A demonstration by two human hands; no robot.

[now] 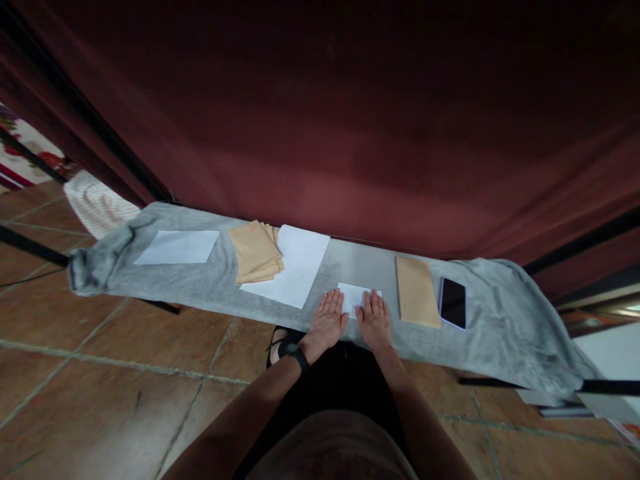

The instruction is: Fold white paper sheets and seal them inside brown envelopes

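Both my hands lie flat, fingers stretched out, on a small folded white paper on the grey cloth-covered table. My left hand, with a black watch on its wrist, presses the paper's left part. My right hand presses its right part. A single brown envelope lies just right of my right hand. To the left sit a stack of white sheets and a pile of brown envelopes.
A black phone lies right of the single envelope. Another white sheet rests at the table's left end. A dark red curtain hangs right behind the table. Tiled floor lies below, with black bars at the left.
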